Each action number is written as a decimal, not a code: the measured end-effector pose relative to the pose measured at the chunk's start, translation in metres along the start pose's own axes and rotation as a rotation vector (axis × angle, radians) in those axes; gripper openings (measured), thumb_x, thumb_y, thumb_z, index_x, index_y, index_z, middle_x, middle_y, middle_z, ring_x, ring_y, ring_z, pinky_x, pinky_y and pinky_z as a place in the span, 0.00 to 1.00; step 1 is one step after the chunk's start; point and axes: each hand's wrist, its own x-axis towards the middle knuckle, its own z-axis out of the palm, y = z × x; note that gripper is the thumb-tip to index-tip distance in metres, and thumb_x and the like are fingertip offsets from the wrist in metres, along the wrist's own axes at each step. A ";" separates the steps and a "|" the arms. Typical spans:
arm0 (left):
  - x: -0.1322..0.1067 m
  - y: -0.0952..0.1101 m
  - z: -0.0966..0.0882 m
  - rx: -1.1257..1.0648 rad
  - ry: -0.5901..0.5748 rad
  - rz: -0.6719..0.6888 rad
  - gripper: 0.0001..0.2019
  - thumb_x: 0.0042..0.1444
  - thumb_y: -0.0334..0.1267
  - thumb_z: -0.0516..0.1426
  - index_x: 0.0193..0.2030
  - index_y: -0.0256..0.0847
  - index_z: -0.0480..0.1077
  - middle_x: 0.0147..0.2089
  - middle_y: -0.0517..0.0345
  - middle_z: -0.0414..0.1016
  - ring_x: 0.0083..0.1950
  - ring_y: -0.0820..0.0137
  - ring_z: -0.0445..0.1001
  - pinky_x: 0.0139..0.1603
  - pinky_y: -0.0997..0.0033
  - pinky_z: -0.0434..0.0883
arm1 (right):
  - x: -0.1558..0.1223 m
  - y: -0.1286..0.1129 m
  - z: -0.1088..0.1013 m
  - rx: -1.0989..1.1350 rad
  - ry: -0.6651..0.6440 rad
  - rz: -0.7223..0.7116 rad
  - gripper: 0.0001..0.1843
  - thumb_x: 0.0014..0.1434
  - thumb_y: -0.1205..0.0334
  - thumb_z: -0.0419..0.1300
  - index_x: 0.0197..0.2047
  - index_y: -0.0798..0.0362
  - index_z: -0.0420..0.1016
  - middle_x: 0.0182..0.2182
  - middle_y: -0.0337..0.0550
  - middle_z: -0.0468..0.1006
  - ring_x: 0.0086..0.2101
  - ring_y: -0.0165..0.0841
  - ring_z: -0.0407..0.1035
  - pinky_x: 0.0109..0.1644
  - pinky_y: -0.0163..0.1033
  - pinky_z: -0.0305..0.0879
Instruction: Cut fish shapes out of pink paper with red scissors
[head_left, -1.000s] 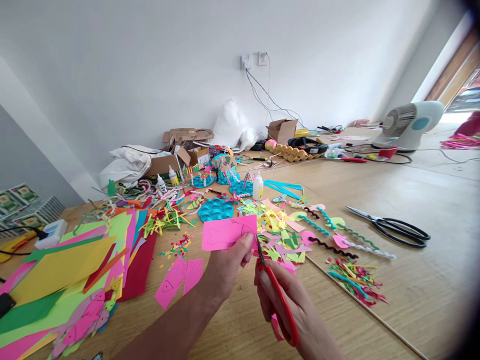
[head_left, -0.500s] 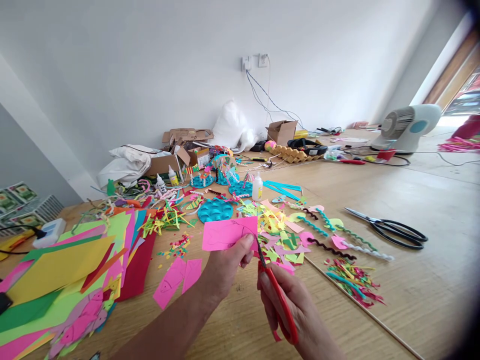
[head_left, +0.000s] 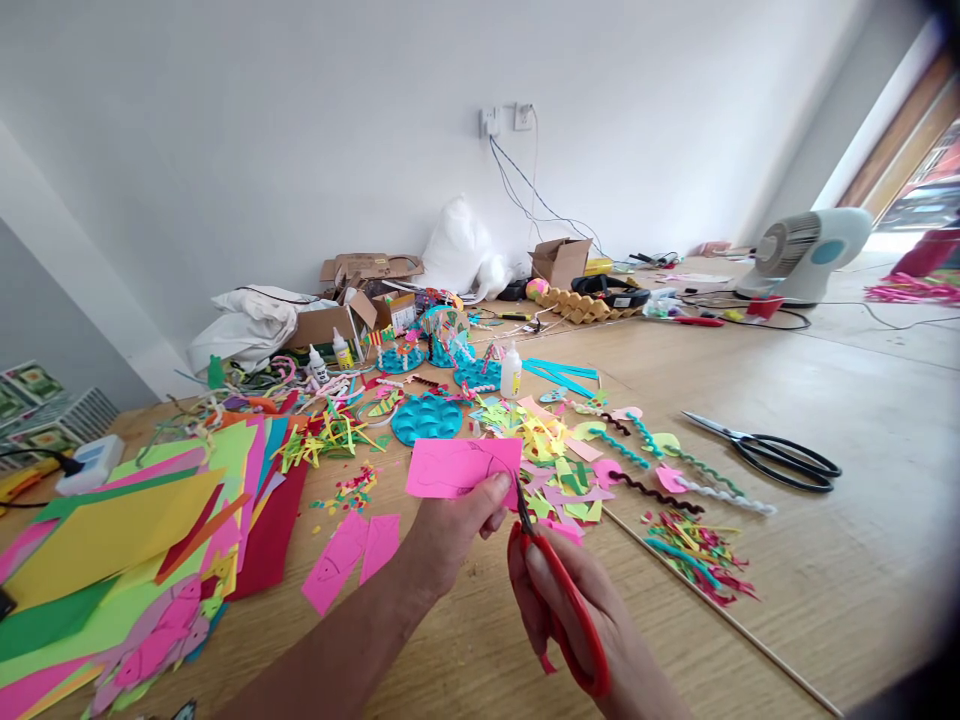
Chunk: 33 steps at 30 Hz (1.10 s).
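2 scissors (head_left: 559, 600) (1 black (head_left: 780, 455)), 3 glue bottles (head_left: 511, 372)

We hold a matt pink paper sheet (head_left: 461, 467) in our left hand (head_left: 450, 540) and scissors with glossy red plastic handles (head_left: 568, 612) and dull metal blades in our right hand (head_left: 577, 620). Under them the floor (head_left: 787, 380) looks like smooth pale wood with a soft sheen. To the left lies a stack of matt coloured paper (head_left: 127, 530). Far right, the black-handled scissors (head_left: 772, 455) show bright metal blades. Further back we see rough brown cardboard boxes (head_left: 352, 300), a glossy white plastic fan (head_left: 806, 255) and fuzzy twisted pipe cleaners (head_left: 675, 480).
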 end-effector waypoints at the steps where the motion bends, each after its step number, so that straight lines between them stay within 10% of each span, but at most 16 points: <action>1: 0.000 0.000 0.000 -0.003 -0.005 0.001 0.15 0.51 0.43 0.53 0.18 0.40 0.56 0.16 0.66 0.54 0.20 0.78 0.55 0.22 0.75 0.54 | 0.000 0.000 0.000 0.007 0.005 -0.003 0.23 0.58 0.41 0.49 0.25 0.53 0.61 0.12 0.30 0.59 0.14 0.24 0.52 0.17 0.29 0.49; 33: 0.004 0.001 -0.007 0.034 -0.175 -0.074 0.13 0.50 0.41 0.53 0.19 0.39 0.57 0.17 0.67 0.55 0.19 0.79 0.54 0.20 0.76 0.51 | -0.005 -0.004 -0.007 -0.014 0.027 0.153 0.29 0.47 0.32 0.53 0.22 0.53 0.61 0.09 0.27 0.55 0.10 0.20 0.50 0.14 0.27 0.44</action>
